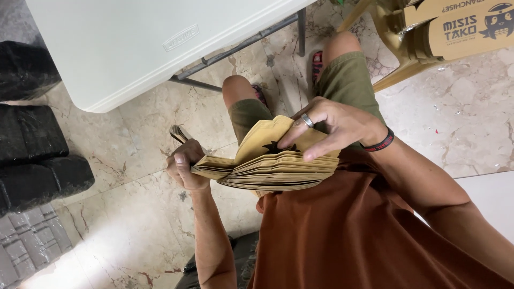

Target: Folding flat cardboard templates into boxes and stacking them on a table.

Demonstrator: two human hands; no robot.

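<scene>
Fingertip first: the right hand (334, 126) has its fingers (292, 140) bent down onto the top of a thick stack of brown paper sleeves (273, 166), lifting and fanning the upper few, so those fingers are curled on the paper rather than spread free. A ring sits on one finger and a dark band circles that wrist. At the other end of the stack, the left hand (184, 167) is closed around the narrow end, thumb on top, pinching the sheets together.

The stack itself hangs in the air in front of the person's rust-coloured shirt (342, 235), above the knees in green shorts (348, 80). Beyond the stack, on the far side of the knees, stands a white folding table (134, 48). Black bundles (32, 155) lie on the marble floor well off to the left-hand end of the stack.

Judging by the bowed edges, the sleeves look light, thin and floppy, likely to slide over each other, so a firm pinch at one end seems the sound hold.
</scene>
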